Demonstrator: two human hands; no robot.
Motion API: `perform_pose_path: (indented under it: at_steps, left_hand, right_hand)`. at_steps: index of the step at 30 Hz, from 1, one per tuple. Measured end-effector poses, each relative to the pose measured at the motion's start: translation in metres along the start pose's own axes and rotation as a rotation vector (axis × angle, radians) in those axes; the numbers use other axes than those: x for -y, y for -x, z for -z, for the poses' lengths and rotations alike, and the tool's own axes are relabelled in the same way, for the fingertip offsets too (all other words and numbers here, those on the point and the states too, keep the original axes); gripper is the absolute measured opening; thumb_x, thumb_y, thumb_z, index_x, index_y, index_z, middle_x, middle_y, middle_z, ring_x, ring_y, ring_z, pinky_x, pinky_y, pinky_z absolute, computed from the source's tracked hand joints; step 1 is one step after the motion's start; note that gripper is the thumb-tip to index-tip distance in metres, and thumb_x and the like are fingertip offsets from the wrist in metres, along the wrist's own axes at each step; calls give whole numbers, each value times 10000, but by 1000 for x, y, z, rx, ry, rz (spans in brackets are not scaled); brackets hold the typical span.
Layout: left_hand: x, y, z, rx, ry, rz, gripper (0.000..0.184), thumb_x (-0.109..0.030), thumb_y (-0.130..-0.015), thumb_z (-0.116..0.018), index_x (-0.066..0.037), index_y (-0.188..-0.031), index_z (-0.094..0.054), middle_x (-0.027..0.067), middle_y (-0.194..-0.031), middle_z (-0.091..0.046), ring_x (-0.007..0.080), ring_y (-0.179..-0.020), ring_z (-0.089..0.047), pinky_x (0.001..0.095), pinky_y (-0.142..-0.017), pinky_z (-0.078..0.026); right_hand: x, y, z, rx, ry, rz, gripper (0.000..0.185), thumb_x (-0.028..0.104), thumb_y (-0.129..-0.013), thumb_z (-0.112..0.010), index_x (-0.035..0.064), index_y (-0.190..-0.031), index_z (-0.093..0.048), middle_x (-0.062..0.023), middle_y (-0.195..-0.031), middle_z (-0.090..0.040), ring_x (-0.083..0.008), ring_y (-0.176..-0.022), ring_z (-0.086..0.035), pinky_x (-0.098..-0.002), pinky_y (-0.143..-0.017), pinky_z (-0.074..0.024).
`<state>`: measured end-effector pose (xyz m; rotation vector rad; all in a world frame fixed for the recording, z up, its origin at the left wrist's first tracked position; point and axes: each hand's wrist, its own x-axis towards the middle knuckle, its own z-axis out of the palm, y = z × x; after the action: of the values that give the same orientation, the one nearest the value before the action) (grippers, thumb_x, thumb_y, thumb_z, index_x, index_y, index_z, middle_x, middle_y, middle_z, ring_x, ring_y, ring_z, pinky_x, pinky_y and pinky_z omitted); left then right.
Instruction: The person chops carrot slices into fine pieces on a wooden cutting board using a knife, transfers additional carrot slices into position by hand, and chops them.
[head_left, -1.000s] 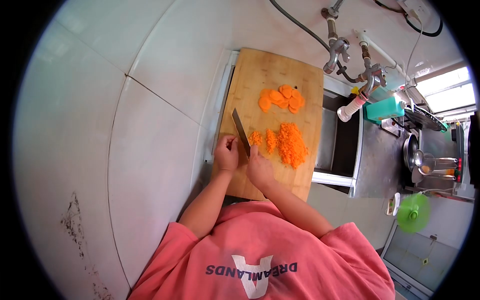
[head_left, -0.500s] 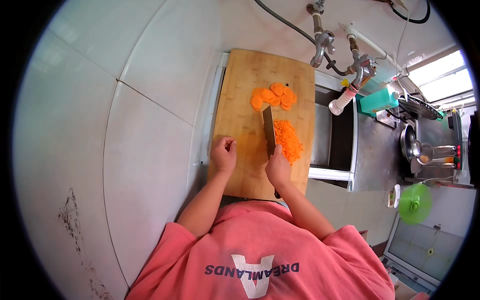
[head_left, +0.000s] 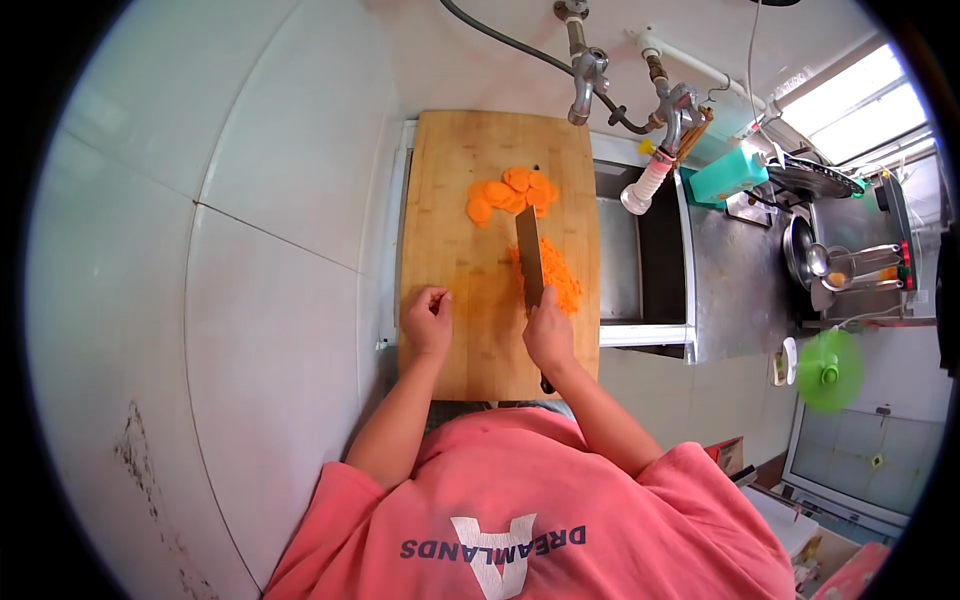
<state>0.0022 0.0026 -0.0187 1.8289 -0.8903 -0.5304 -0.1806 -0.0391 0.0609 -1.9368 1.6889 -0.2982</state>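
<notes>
1 knife (head_left: 530,255) clasped in the right grip (head_left: 550,333) partly hides carrot shreds (head_left: 559,281) near slices (head_left: 511,192), left grip (head_left: 427,324) curled.

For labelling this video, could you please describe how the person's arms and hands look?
Short, plain coral-pink fabric sleeves end near the elbows, leaving both forearms bare. The left hand and right hand are ungloved, with nothing worn visible on them.

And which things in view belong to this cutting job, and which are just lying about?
In the job:
- knife, held in the right hand
- cutting board
- carrot slices
- chopped carrot

Apparently just about:
- teal container
- black pan
- green fan
</notes>
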Motion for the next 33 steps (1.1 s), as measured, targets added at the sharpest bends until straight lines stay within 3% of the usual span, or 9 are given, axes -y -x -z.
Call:
perform_pose_path:
  at_steps: [2, 10, 14, 17, 19, 26, 29, 31, 33]
  left_hand:
    - [3, 3, -1, 2, -23, -26, 78, -54, -820, -647, -15, -886, -635, 39, -717, -638, 99, -616, -574, 240, -588, -467]
    - [-12, 12, -3, 124, -79, -99, 91, -57, -844, -584, -46, -919, -635, 115, -809, -643, 235, -732, -628, 307, -674, -491]
    - [-14, 11, -4, 137, -70, -94, 110, -55, -863, -583, -19, -954, -633, 90, -825, -652, 142, -743, -620, 276, -670, -487]
    - [-14, 12, -5, 160, -48, -36, 116, -65, -866, -585, -26, -964, -633, 87, -822, -654, 145, -745, -625, 272, -675, -489]
    - [-19, 13, -4, 210, -40, 17, 121, -98, -872, -568, -48, -966, -628, 119, -845, -658, 234, -764, -646, 312, -683, -497]
    - [-31, -14, -14, 198, -153, 12, 159, -114, -863, -600, -58, -1011, -608, 127, -860, -659, 253, -774, -651, 331, -681, -507]
    - [-46, -52, -25, 212, -104, -26, 220, -84, -858, -603, -29, -1071, -588, 117, -932, -644, 196, -829, -629, 298, -726, -495]
    - [-59, -80, -35, 205, -294, -247, 295, -90, -828, -631, -36, -1111, -567, 142, -1044, -606, 251, -934, -597, 341, -795, -479]
    - [-70, -104, -44, 235, -307, -281, 323, -88, -810, -642, -34, -1119, -562, 152, -1085, -584, 281, -964, -579, 360, -823, -467]
  right_hand:
    - [5, 1, 10, 16, -74, -64, 267, 14, -814, -481, -16, -1041, -344, -278, -749, -586, -457, -686, -576, -516, -607, -460]
    - [5, 0, 44, -39, -123, -72, 248, 63, -866, -484, -22, -1048, -338, -285, -701, -579, -474, -675, -562, -544, -594, -429]
    - [7, 3, 52, -21, -104, -11, 251, 68, -868, -500, -29, -1051, -357, -278, -659, -572, -470, -647, -560, -546, -574, -420]
    - [5, 13, 31, 78, -114, 58, 233, 28, -837, -467, -26, -1033, -353, -294, -731, -585, -477, -689, -565, -548, -596, -433]
    - [0, 18, 10, 124, -102, 48, 239, 17, -821, -465, -25, -1028, -354, -297, -738, -586, -475, -694, -568, -548, -602, -436]
    - [4, 5, -10, 128, -113, 27, 262, 5, -802, -474, -27, -1030, -350, -291, -779, -587, -467, -712, -574, -527, -621, -457]
    - [10, -5, -11, 82, -105, 10, 253, 11, -820, -472, -30, -1034, -343, -282, -755, -587, -462, -698, -572, -524, -606, -458]
    - [10, -8, -9, 81, -109, 0, 256, -1, -808, -470, -28, -1028, -342, -288, -776, -587, -463, -700, -572, -523, -606, -463]
    - [11, -6, -10, 81, -47, 27, 269, -20, -782, -468, -31, -1021, -344, -300, -825, -576, -470, -712, -569, -528, -608, -465]
